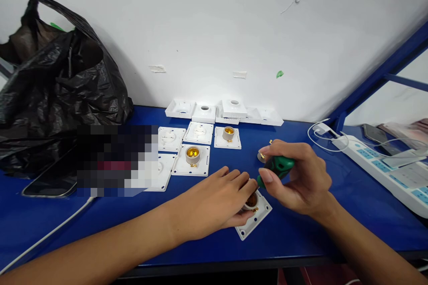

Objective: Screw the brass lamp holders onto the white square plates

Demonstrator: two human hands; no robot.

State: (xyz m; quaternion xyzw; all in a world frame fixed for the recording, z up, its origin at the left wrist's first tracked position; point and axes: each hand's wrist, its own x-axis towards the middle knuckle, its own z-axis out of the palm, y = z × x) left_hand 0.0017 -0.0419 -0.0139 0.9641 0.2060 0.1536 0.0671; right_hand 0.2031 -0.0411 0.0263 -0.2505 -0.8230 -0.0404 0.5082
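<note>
Glossy and blue, the desk point(287, 240) carries a square white plastic plate point(250, 224) with a round, gold-lined socket point(252, 201), the left grip point(217, 205) curled closely around it; just beside, the right grip point(301, 182) closes round a tilted green-and-black handle point(280, 167); similar plates point(199, 132) lie beyond.

At 4 o'clock on my feed, the screwdriver handle point(281, 166) is green and black. At 5 I see a white base plate point(260, 221) and a lampholder point(251, 201), brown-gold inside; at 7, a second lampholder point(193, 156) is off-white, lined in bright gold. I get blue tabletop point(214, 247) at 6, white wall point(214, 22) at 12, a black plastic bag point(76, 80) toward 10, and a white power strip point(384, 172) with light-blue outlet panels point(380, 166) between 3 and 4.
</note>
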